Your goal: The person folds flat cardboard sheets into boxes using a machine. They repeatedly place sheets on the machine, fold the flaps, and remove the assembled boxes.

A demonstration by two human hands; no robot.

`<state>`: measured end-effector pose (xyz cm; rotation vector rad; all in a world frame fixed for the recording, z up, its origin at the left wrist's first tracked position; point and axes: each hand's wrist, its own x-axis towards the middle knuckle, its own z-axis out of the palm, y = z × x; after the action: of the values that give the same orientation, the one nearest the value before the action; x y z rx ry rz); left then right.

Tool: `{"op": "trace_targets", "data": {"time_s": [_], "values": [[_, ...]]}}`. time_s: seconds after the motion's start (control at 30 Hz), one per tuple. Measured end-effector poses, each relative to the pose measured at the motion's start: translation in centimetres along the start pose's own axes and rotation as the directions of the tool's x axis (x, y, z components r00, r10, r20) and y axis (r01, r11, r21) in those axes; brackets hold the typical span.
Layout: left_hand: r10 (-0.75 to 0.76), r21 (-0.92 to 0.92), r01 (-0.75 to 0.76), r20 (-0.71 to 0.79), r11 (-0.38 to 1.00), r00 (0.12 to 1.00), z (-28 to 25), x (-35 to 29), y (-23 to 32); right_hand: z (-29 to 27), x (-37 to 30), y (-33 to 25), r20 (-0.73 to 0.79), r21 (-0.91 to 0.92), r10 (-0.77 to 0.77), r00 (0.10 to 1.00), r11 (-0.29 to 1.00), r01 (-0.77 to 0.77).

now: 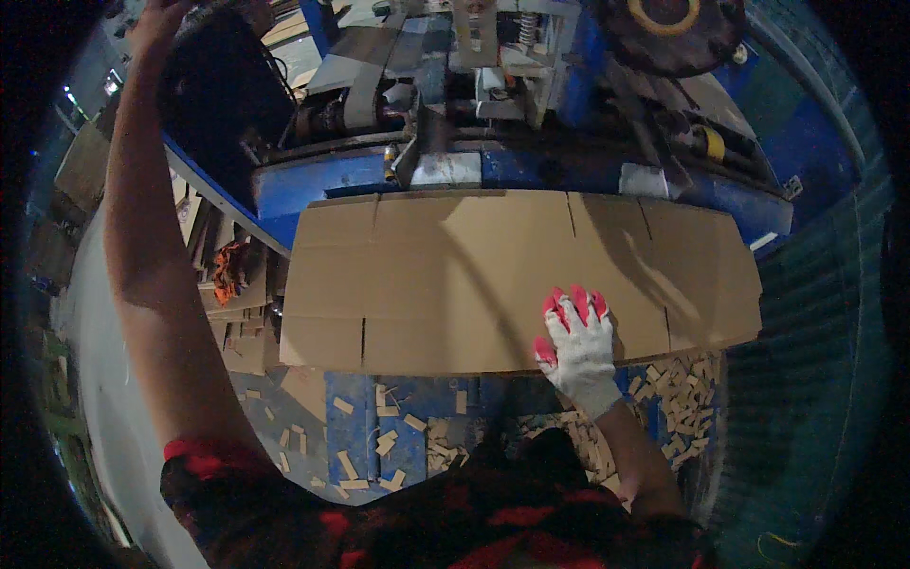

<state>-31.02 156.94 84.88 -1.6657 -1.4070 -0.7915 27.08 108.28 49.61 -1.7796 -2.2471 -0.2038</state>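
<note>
A flat brown cardboard box blank [427, 284], with slots cut into its long edges, lies in front of me against the front of a blue machine [370, 177]. My right hand [578, 346], in a white knitted glove with pink fingertips, rests palm down near the blank's close edge, fingers stretched out. My left arm reaches far up along the left side. At the top edge of the picture my left hand [156, 19] shows only in part, dim and near a dark panel [223, 85]; its fingers cannot be made out.
Small cardboard offcuts [678, 403] litter the floor and a blue surface [351, 427] below the blank. Stacked cardboard [251, 337] and an orange cloth-like bundle [230, 272] are at the left. Rollers and a dark round wheel [668, 33] sit on the machine. A green corrugated wall [815, 379] stands right.
</note>
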Motion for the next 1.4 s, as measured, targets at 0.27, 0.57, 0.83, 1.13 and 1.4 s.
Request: {"op": "trace_targets", "data": {"time_s": [0.27, 0.57, 0.83, 1.13, 1.4], "values": [[-0.09, -0.022, 0.094, 0.132, 0.995, 0.987, -4.2, -1.4, 4.1, -1.0, 0.1, -0.4, -0.062, 0.029, 0.021, 0.998, 0.999, -0.019], [0.034, 0.032, -0.045, 0.279, 0.998, 0.96, -6.7, -25.8, 19.9, -1.0, -0.3, -0.8, -0.118, 0.054, -0.042, 0.992, 0.997, 0.049], [-0.474, 0.07, 0.577, 0.655, 0.813, 0.588, -20.7, -50.3, 28.0, 0.4, -0.6, -0.1, -0.124, -0.013, -0.02, 0.992, 1.0, 0.019], [-0.546, -0.057, 0.685, 0.559, 0.726, 0.625, -17.8, -56.2, 25.3, 0.1, -0.7, -0.5, -0.188, 0.001, 0.0, 0.982, 1.0, 0.0], [-0.468, 0.08, 0.492, 0.473, 0.867, 0.747, -18.3, -55.7, 21.4, -2.2, -4.6, -0.8, -0.052, -0.016, -0.094, 0.994, 0.995, 0.094]]}}
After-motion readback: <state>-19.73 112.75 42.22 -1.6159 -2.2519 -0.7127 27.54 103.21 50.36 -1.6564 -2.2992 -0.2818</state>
